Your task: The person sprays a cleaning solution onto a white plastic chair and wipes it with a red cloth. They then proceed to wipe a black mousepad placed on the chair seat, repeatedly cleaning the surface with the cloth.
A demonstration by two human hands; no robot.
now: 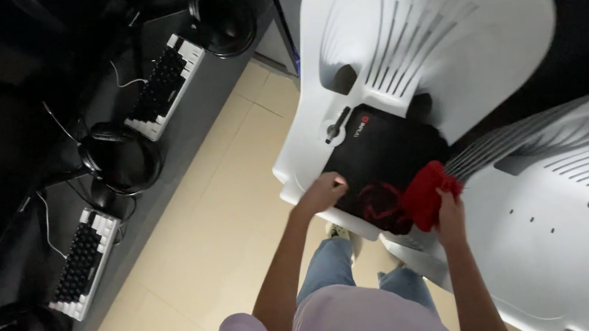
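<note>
- Head view: I see the black mouse pad point(378, 157) lying on a white plastic chair's seat point(408, 42).
- My left hand point(321, 192) pinches its near edge.
- My right hand point(449, 217) grips a red cloth point(427, 193) (bunched), touching the pad.
- Keyboards point(164, 85) and headphones point(121, 158) line the desk, well apart.

Left hand point(321, 192) grips black mat point(385, 156) on white chair point(428, 24) — right hand point(449, 214) clutches red cloth point(427, 193).

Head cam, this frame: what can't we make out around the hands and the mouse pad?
- Right hand: fingers buried in the red cloth.
- Black mouse pad: near right corner covered by the cloth.
- Left hand: fingertips blurred at the pad's edge.
- White chair: legs out of view.
</note>
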